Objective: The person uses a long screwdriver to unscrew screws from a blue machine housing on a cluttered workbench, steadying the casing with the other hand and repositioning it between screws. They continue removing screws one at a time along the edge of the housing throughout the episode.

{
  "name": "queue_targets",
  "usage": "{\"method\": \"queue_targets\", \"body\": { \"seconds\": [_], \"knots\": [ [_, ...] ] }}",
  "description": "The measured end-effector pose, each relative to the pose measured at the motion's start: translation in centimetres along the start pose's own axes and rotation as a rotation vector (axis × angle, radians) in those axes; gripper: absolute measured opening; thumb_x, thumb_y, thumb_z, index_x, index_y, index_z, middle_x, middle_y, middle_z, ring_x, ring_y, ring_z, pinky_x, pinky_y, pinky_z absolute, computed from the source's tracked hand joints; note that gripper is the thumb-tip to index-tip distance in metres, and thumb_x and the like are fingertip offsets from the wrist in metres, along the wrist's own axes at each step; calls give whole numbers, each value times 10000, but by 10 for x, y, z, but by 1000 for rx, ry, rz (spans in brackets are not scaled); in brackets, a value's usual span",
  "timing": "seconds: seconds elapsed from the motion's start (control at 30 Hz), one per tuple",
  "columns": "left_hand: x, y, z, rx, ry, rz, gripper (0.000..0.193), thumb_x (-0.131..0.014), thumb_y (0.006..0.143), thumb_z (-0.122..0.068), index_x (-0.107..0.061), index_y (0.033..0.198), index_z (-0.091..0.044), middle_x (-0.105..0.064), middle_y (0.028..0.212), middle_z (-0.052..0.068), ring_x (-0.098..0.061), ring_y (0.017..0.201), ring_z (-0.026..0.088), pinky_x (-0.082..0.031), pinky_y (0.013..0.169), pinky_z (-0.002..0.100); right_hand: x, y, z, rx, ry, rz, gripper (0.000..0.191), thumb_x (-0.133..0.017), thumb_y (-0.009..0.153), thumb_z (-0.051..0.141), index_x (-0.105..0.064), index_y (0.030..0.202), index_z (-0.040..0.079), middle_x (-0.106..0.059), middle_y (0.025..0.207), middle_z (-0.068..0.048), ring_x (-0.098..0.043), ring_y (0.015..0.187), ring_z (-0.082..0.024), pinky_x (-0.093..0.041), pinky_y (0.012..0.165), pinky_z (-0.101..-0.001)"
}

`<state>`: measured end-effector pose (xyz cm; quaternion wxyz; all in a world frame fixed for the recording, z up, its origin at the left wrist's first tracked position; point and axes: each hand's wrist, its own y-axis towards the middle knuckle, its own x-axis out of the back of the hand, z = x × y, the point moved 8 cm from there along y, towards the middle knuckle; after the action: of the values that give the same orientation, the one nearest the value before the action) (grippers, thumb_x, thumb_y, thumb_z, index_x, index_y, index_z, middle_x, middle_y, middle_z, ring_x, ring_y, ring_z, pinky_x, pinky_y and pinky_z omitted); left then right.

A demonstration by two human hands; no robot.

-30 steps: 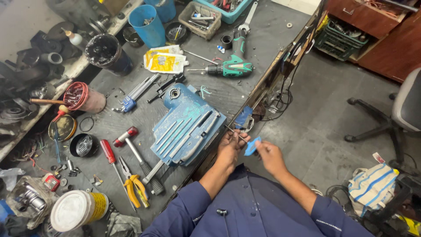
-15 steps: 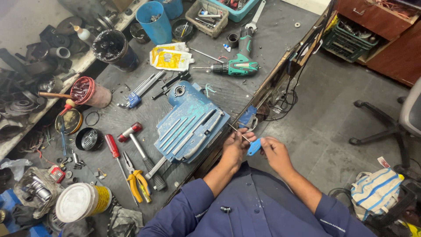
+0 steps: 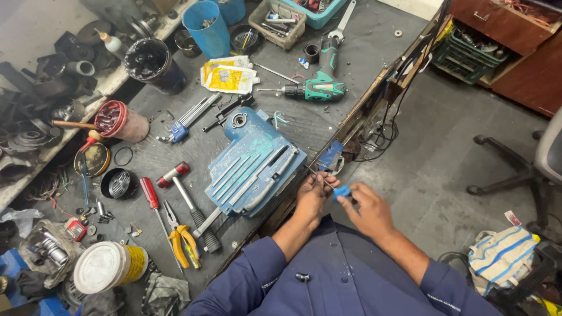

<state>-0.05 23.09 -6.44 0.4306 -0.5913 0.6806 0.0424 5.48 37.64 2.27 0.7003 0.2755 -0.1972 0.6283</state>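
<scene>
My left hand (image 3: 312, 195) pinches thin wires at the front edge of the dark workbench (image 3: 357, 52). Close beside it, my right hand (image 3: 369, 209) grips a small blue tool or roll (image 3: 342, 191) at the fingertips; its kind is too small to tell. Both hands meet just off the bench edge, next to a blue finned motor housing (image 3: 254, 167) lying on the bench. A blue part (image 3: 331, 155) hangs at the bench edge just above my hands.
On the bench lie a green cordless drill (image 3: 319, 88), yellow-handled pliers (image 3: 182, 241), a red-handled screwdriver (image 3: 150, 193), a hammer (image 3: 190, 205), a blue cup (image 3: 206, 28), tins and trays. An office chair (image 3: 535, 158) and a striped bag (image 3: 500, 257) stand on the floor at right.
The view has shifted slightly. My hands stay together at the bench edge, still working the wires and the blue piece.
</scene>
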Motion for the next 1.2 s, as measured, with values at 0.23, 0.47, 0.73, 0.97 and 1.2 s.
{"method": "queue_targets", "body": {
  "seconds": [0.23, 0.47, 0.73, 0.97, 1.2],
  "knots": [
    [7, 6, -1, -21, 35, -31, 232, -477, 1084, -244, -563, 1160, -42, -671, 1108, 136, -697, 1092, 248, -541, 992, 377, -43, -11, -60, -501, 389, 156, 298, -539, 1027, 336, -694, 1071, 85, -683, 838, -49, -685, 710, -172, -550, 605, -355],
    [6, 4, -2, -33, 15, -4, 254, -484, 1079, -260, -552, 1172, -35, -674, 1128, 139, -689, 1105, 257, -540, 992, 384, 34, -7, 56, 293, -193, -183, 374, -761, 786, 295, -663, 1047, 47, -660, 990, -114, -680, 839, -290, -540, 670, -372],
    [5, 1, -7, -12, -2, -48, 243, -497, 1068, -247, -543, 1185, -39, -685, 1119, 128, -694, 1106, 254, -541, 969, 377, -70, -29, -62, -946, 1050, 305, 465, -596, 1013, 429, -711, 1030, -21, -686, 899, -109, -641, 695, -194, -514, 597, -351],
    [3, 0, -12, -9, 12, -49, 254, -505, 1069, -260, -535, 1210, -51, -687, 1131, 120, -694, 1111, 241, -544, 948, 356, -7, -10, -4, 56, -121, 8, 441, -723, 838, 441, -707, 1024, 42, -663, 915, -75, -657, 685, -176, -537, 590, -331],
    [6, 6, -12, -30, -42, -70, 245, -497, 1073, -210, -540, 1216, -16, -681, 1132, 150, -698, 1106, 268, -560, 1003, 381, -74, -25, -61, -867, 1051, 396, 507, -510, 1049, 470, -723, 1054, 10, -660, 882, -71, -642, 667, -159, -521, 563, -336]
  ]
}}
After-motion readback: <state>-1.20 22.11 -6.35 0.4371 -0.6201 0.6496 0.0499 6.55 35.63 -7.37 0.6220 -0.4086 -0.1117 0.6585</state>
